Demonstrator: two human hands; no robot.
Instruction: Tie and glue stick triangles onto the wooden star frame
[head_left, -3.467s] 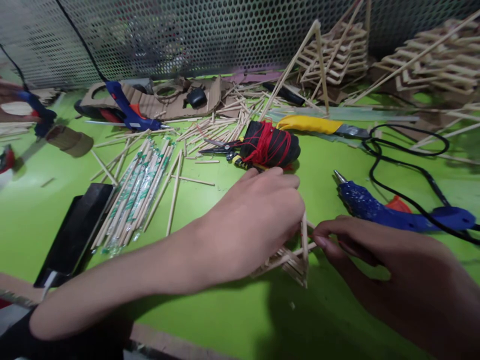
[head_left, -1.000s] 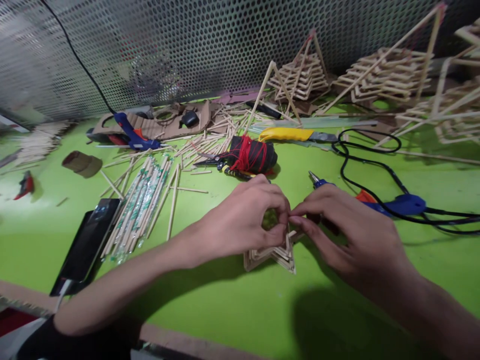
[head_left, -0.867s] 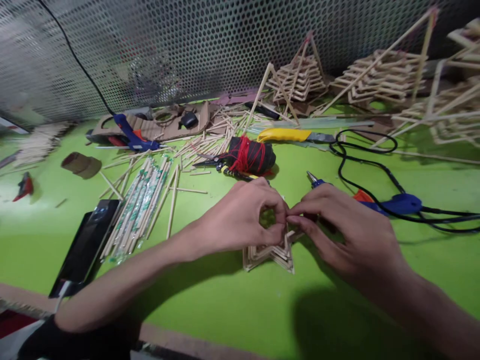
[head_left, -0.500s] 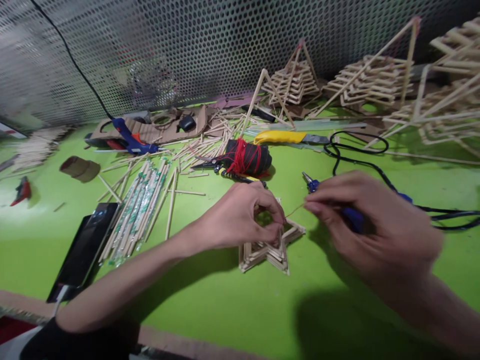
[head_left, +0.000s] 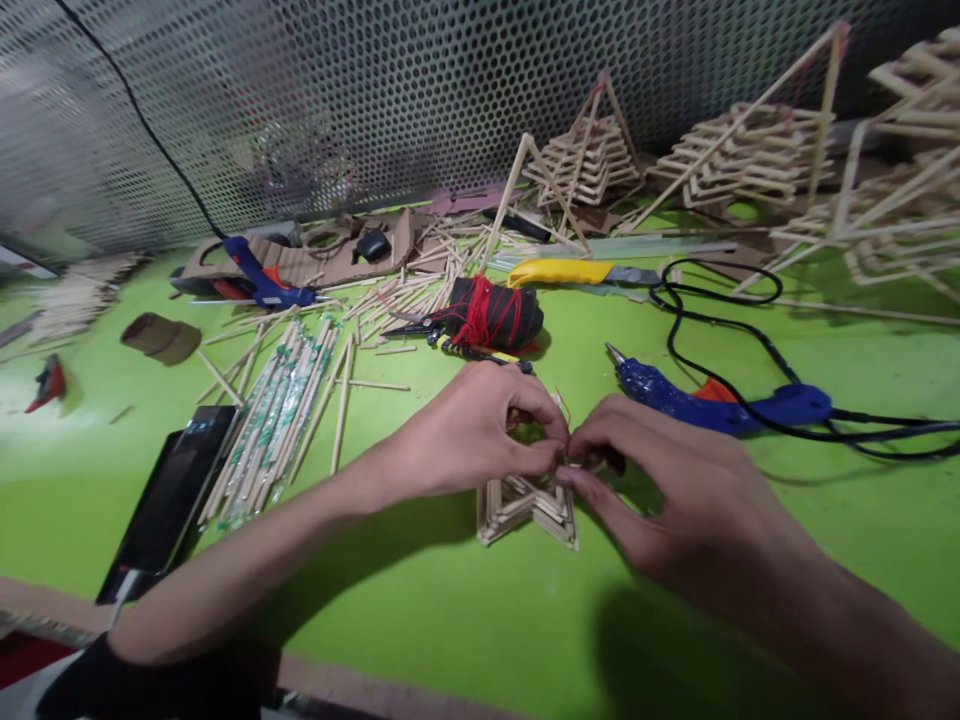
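A small star [head_left: 527, 512] built of stacked wooden sticks lies on the green table in front of me. My left hand [head_left: 499, 425] is closed in a pinch at the star's upper part, thumb and forefinger on a thin thread [head_left: 564, 408]. From the right, my right hand [head_left: 652, 470] meets it there, its fingertips pinched together at the same spot. A short loop of the thread shows above the fingertips. The fingers hide the star's upper points and the exact place where the thread is held.
Beyond my hands lie a spool with red thread [head_left: 491, 315], a yellow utility knife [head_left: 562, 272] and a blue glue gun [head_left: 720, 402] with its black cord. Bagged sticks [head_left: 281, 420] and a phone [head_left: 169, 500] are at left. Stick pyramids [head_left: 589, 160] stand behind, before a perforated metal panel.
My right hand has moved left, from holding the thread's end out to the side to meeting my left fingertips. The glue gun it covered now shows. My left hand has stayed in place.
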